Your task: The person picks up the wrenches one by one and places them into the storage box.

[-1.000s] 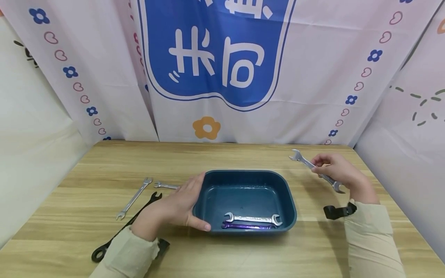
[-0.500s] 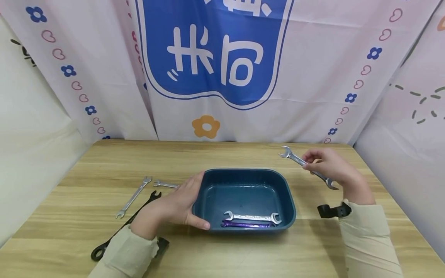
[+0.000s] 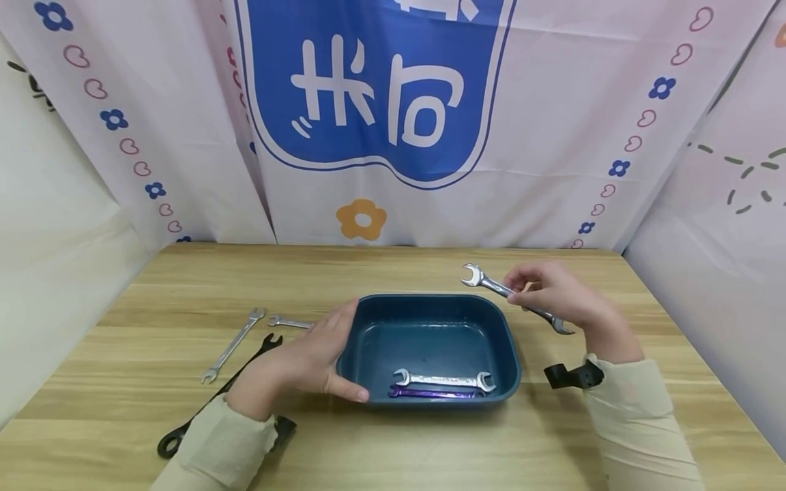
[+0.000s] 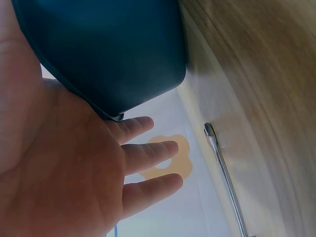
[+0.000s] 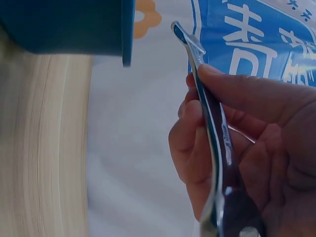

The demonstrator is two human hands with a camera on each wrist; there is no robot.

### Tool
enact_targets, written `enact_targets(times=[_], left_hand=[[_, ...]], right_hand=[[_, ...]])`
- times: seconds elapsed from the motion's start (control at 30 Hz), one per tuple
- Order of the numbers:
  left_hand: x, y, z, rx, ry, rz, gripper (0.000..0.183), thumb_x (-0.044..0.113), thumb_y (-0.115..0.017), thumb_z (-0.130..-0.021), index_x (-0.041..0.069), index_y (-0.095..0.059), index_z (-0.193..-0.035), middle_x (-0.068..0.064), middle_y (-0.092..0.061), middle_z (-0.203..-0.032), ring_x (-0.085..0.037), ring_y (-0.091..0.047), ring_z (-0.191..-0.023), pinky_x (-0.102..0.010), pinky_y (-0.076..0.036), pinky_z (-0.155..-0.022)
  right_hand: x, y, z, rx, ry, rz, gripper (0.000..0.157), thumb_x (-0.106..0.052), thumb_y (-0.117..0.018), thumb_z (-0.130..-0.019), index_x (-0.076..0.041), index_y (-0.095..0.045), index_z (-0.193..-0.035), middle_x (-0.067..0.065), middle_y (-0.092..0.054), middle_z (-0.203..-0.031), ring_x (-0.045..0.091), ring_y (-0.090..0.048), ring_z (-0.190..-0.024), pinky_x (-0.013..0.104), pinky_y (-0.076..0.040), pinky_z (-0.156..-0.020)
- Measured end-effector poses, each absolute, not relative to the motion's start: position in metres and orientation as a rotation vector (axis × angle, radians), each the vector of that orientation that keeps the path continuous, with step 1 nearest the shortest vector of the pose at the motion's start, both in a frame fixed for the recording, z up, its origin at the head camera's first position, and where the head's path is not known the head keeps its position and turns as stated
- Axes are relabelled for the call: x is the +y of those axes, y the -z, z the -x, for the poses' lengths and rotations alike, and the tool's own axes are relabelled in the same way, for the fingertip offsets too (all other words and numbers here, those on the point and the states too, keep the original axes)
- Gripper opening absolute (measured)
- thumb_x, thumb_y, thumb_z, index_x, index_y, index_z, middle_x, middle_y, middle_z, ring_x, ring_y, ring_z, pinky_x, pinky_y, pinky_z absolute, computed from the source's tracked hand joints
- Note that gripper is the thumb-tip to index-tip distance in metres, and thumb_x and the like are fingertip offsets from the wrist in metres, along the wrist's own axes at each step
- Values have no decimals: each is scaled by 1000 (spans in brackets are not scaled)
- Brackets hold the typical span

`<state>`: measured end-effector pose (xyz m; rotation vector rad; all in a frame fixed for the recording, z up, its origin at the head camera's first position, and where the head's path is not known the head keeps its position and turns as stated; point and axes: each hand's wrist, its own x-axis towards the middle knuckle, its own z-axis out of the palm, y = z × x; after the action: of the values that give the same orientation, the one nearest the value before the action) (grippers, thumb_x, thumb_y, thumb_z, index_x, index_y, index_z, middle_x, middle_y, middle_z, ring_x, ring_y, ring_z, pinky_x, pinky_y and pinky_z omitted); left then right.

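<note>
My right hand [image 3: 555, 296] pinches a silver open-end wrench [image 3: 485, 281] between thumb and fingers, raised just beyond the right rim of a dark teal bin [image 3: 424, 348]. In the right wrist view the thumb presses flat along the wrench shank [image 5: 217, 133], beside the bin wall [image 5: 74, 24]. My left hand [image 3: 303, 365] rests against the bin's left side, thumb stretched along the near rim. The left wrist view shows the fingers extended below the bin edge. Inside the bin, a silver open-end wrench [image 3: 442, 381] lies alongside a purple wrench [image 3: 432, 393] at the near wall.
Left of the bin, a silver wrench [image 3: 233, 346] and a long black wrench [image 3: 209, 404] lie on the wooden table [image 3: 393, 450]. Another silver wrench [image 3: 288, 322] is partly hidden behind my left hand. Printed cloth [image 3: 552, 136] hangs along the table's back and sides.
My right hand has carried the silver open-end wrench leftward, closer to the bin. My left hand keeps its place on the bin, and the wrenches inside lie as before.
</note>
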<state>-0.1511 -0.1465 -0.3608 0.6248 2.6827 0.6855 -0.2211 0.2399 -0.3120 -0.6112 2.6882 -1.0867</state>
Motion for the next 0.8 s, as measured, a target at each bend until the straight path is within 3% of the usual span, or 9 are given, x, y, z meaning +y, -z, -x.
enact_targets(times=[0.33,0.53,0.8], left_hand=[[-147,362,152,2680,-690,-624,142,67,-82,-65,9,7,-160,-18,-5,-167,-40,-8,-154,-67,-16,-118],[-148,363,153,2677,-703,-643,143,67,-82,-64,10,8,-160,-18,-3,-167,-39,-7,-154,-66,-16,-118],[-147,362,153,2679,-703,-645,143,66,-83,-64,8,6,-159,-18,-5,-167,-40,-9,-154,-68,-17,-117]], right_hand=[[217,311,214,2672,1067,755,9,-5,-70,-90,-7,-72,-98,4,-64,-84,19,-59,-78,28,-50,-70],[201,311,209,2626,1050,845,9,-6,-70,-90,-5,-71,-99,4,-66,-83,17,-57,-70,26,-50,-66],[182,322,203,2519,1066,888,11,-8,-70,-91,-6,-71,-102,2,-66,-85,16,-57,-76,25,-51,-67]])
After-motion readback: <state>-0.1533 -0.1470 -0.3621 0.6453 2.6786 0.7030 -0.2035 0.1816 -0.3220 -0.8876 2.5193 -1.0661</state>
